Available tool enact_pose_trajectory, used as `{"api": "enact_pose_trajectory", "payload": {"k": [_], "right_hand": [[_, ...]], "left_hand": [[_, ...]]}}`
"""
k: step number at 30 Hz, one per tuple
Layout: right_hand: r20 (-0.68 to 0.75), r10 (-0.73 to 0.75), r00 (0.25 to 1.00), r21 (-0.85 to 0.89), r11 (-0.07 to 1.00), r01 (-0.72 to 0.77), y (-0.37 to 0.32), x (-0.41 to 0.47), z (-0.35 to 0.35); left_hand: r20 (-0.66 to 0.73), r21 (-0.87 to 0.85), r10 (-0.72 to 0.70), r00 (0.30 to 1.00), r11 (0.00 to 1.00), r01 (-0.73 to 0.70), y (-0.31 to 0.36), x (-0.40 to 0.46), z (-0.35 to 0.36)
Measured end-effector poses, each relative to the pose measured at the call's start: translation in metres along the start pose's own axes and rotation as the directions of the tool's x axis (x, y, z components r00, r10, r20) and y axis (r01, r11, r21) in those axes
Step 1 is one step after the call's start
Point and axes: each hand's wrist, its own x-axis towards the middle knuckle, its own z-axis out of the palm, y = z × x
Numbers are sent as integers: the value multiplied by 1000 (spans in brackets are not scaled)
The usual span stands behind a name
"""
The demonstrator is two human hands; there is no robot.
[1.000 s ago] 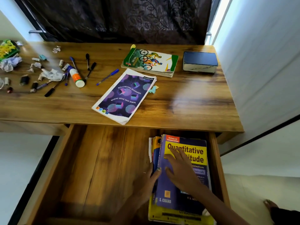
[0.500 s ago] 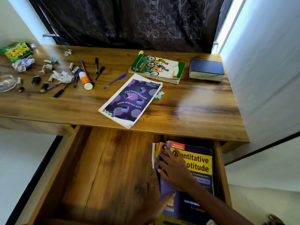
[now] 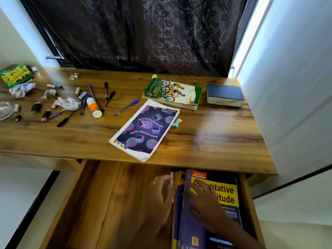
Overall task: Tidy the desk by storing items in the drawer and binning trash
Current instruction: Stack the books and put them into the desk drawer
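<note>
The wooden drawer [image 3: 111, 203] stands pulled out below the desk [image 3: 215, 141]. A stack of books lies in its right side, topped by a blue and yellow book [image 3: 221, 194]. My right hand [image 3: 204, 203] lies flat on that cover, fingers spread. My left hand [image 3: 161, 191] presses against the stack's left edge, blurred. On the desk lie a purple notebook [image 3: 143, 130], a green cycling book [image 3: 172, 93] and a thick dark blue book [image 3: 224, 95]. Pens [image 3: 126, 107], a glue stick [image 3: 93, 106] and crumpled paper scraps [image 3: 21, 88] litter the left part.
A green snack packet [image 3: 16, 74] and a clear plastic piece [image 3: 5, 110] sit at the desk's far left. A dark curtain [image 3: 143, 33] hangs behind the desk and a white wall [image 3: 296, 87] closes the right side. The drawer's left half shows bare wood.
My left hand slid forward along the stack's left edge. My right hand stayed on the top book, shifting slightly. The camera tilted up, showing more of the curtain.
</note>
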Motion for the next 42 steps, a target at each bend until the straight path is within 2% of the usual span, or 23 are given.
{"api": "enact_pose_trajectory", "payload": {"k": [4,9,12,16,20,23,25,28,32,37,42], "right_hand": [[-216,58,975,153,988,-25,-6,17,-13],[-322,121,939,335,942,-6,-11,45,-36],[-348,146,926,425,905,17,-10,55,-44],[-393,171,903,485,873,46,-3,64,-58],[-314,243,918,532,846,-42,12,83,-81],[-295,288,911,599,798,-58,32,111,-95],[-268,322,908,610,786,-99,47,136,-100],[-253,349,902,535,828,-170,73,182,-104],[-254,265,930,327,929,-175,104,244,-104],[-193,122,974,80,991,-108,117,311,-102],[-111,14,994,-167,985,-33,116,343,-89]], "left_hand": [[-75,56,120,990,992,-116,5,45,-22],[-105,37,99,990,995,-95,-1,89,-37],[-109,61,133,985,990,-127,-10,107,-46],[-131,145,115,985,985,-96,-21,135,-57],[-137,176,72,988,983,-47,-28,162,-57],[-73,276,75,995,960,-53,-30,179,-44],[-14,361,27,1000,932,-20,-32,183,-32],[-14,467,-11,1000,884,16,-37,183,-17],[-10,485,-17,1000,874,20,-41,187,-14],[-52,487,8,999,873,18,-45,184,-12],[-37,487,-19,999,873,34,-45,184,-12]]}}
